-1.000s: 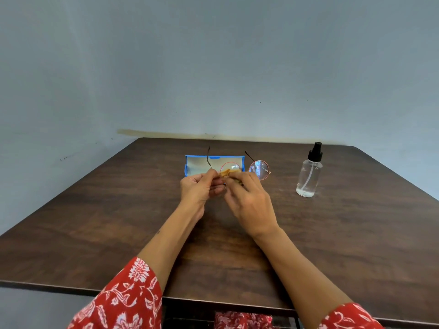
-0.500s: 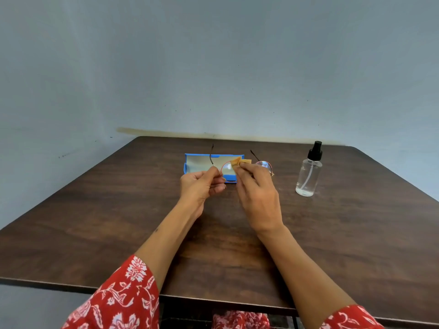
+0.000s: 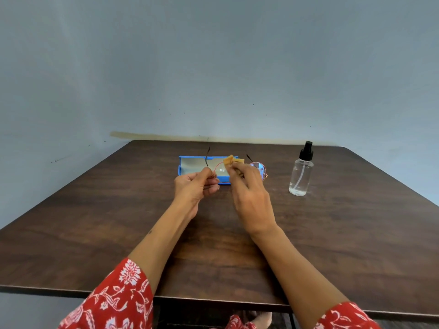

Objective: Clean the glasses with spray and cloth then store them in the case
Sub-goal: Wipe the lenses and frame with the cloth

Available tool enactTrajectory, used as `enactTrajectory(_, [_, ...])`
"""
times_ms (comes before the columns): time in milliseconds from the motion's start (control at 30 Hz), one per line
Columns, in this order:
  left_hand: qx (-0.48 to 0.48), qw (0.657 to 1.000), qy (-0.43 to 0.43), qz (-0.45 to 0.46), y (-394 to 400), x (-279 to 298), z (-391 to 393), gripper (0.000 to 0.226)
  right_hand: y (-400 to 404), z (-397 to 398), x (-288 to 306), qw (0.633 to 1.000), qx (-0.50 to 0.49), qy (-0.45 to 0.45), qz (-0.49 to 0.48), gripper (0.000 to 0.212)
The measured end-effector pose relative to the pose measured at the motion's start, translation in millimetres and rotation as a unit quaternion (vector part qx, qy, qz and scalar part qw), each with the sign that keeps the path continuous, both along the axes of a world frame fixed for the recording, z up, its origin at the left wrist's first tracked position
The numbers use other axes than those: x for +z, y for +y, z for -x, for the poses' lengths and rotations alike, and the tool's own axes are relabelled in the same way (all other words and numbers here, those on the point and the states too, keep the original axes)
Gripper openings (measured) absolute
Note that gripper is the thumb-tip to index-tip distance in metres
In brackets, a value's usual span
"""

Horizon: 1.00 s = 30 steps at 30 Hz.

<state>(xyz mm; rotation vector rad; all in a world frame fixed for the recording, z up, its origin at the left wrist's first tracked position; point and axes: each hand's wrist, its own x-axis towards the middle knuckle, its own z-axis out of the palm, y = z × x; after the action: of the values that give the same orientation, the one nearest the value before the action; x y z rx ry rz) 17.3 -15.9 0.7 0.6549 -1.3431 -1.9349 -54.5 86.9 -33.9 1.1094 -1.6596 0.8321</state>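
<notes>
1. One pair of glasses (image 3: 257, 167) is held above the table (image 3: 356, 233), in front of the open blue case (image 3: 190, 163).
2. Left hand (image 3: 193, 187) pinches the frame's left end.
3. Right hand (image 3: 251, 198) pinches a tan cloth (image 3: 232, 160) at the left lens.
4. Spray bottle (image 3: 301, 172) stands upright to the right, apart.

Blue case (image 3: 190, 163), tan cloth (image 3: 231, 159), red floral sleeve (image 3: 118, 300) — frames perhaps pinkish.

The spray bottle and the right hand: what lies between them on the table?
Only bare table, as the head view shows. The spray bottle stands apart from the right hand; the glasses' lens pokes out just past the fingers.
</notes>
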Motion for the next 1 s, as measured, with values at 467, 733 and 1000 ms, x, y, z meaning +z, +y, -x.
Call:
enactTrajectory(467, [-0.002,1.0,0.02,-0.009,-0.1,0.5,-0.7,0.015,-5.4,-6.9,-3.7,0.999,0.026,0.031,-0.03,0.027])
enactTrajectory(733, [-0.009,1.0,0.009,-0.007,1.2,-0.3,-1.1,0.015,-0.9,-4.8,0.3,1.0,-0.001,0.021,-0.009,0.031])
enactTrajectory(1000, [0.005,1.0,0.016,0.0,-0.6,-1.6,-0.2,0.016,-3.2,-9.6,-2.3,0.996,0.048,0.051,-0.062,0.026])
